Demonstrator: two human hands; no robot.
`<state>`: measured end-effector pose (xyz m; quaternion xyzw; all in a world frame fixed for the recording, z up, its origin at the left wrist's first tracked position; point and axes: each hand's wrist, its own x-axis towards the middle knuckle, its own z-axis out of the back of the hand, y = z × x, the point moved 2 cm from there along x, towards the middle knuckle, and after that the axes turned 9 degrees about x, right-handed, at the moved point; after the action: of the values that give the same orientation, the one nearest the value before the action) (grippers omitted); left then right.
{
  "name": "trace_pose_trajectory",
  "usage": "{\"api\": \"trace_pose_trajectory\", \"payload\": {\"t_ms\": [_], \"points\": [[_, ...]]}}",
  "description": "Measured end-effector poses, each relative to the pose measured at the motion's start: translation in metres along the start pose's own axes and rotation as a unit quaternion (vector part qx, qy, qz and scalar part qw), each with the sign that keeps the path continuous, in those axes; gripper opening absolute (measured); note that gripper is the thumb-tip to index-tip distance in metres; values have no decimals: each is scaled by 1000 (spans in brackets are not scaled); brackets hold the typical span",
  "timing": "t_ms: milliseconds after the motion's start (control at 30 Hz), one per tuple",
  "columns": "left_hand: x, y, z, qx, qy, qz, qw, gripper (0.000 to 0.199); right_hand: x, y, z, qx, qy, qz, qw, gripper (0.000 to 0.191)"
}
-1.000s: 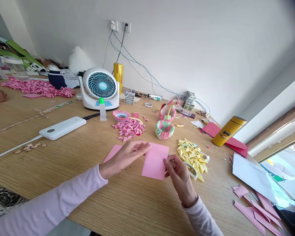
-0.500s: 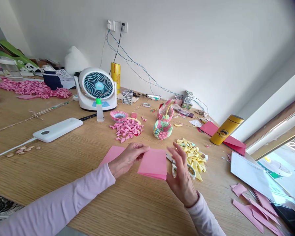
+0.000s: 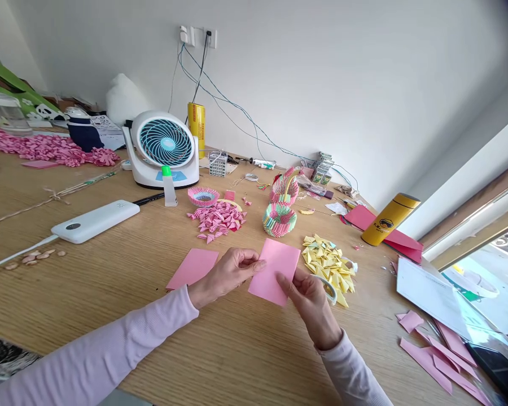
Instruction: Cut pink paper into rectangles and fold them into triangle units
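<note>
Both hands hold a pink sheet of paper (image 3: 275, 265) above the wooden table. My left hand (image 3: 232, 270) pinches its left edge between thumb and fingers. On the lower right edge, my right hand (image 3: 311, 299) grips it with the thumb on top and the fingers behind. Another pink paper (image 3: 192, 268) lies flat on the table, just behind my left wrist. White-handled scissors (image 3: 331, 290) are mostly hidden behind my right hand. Beyond that hand is a heap of folded yellow paper pieces (image 3: 330, 265).
Folded pink pieces (image 3: 220, 220) lie near a woven paper bowl (image 3: 203, 197) and a paper basket (image 3: 279, 219). A fan (image 3: 166, 146), a white power bank (image 3: 95, 221) and a yellow bottle (image 3: 389, 220) stand or lie around. Pink paper strips (image 3: 432, 361) are scattered at right.
My right hand, open and beside the paper before, has closed on its right edge. The paper has turned and lifted slightly. My left hand keeps its pinch.
</note>
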<state>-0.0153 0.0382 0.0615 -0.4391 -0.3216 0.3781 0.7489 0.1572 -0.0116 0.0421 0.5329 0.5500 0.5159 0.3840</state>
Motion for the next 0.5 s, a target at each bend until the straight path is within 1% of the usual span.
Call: {"api": "trace_pose_trajectory", "payload": {"t_ms": [100, 233, 400, 500], "points": [[-1, 5, -2, -1, 18, 6, 1000, 39, 0, 0, -1, 48, 8, -2, 999, 30], [-3, 4, -3, -32, 57, 5, 998, 37, -1, -5, 4, 95, -5, -8, 995, 28], [-4, 4, -3, -101, 90, 10, 991, 34, -2, -7, 6, 148, -17, -33, 988, 26], [-4, 4, -3, -141, 102, 17, 985, 30, -2, -7, 4, 176, -24, -63, 982, 23]]}}
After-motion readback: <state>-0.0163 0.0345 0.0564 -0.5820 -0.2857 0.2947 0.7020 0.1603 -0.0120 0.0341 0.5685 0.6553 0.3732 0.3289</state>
